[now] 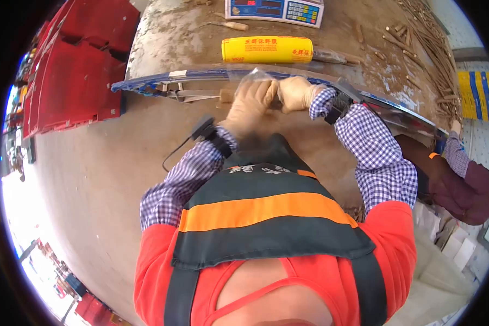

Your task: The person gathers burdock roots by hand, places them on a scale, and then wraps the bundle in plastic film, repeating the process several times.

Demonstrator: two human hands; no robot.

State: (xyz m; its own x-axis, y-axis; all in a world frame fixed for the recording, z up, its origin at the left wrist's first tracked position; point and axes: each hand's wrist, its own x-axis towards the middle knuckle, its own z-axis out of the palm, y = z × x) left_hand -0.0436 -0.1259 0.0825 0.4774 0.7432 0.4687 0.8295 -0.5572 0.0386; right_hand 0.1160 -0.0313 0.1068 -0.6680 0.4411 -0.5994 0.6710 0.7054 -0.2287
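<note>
and here are the hands, both in pale gloves, close together on the near side of the yellow roll [267, 49]: the left hand [251, 102] has its fingers bent over, the right hand [297, 94] is curled in just beside it, and something dark shows in the narrow gap between them, too hidden to name. clear film [257, 74] shows at the left fingertips, between the hand and the roll; whether either hand is gripping it, i cannot tell. the roll itself lies lengthwise on the table [176, 41], near the blue edge, with a wrapped stick [330, 56] at its right end. just beyond the roll there's a scale [274, 11], red digits lit, and a wooden-handled tool [233, 25] lies beyond its left end. over to the right of the roll, it's loose sticks [425, 51], bunched and scattered. well to the left of the roll, red crates [79, 70]; far off to its right and nearer the camera, another person [459, 187] in a dark top, an arm out toward the table.
</note>
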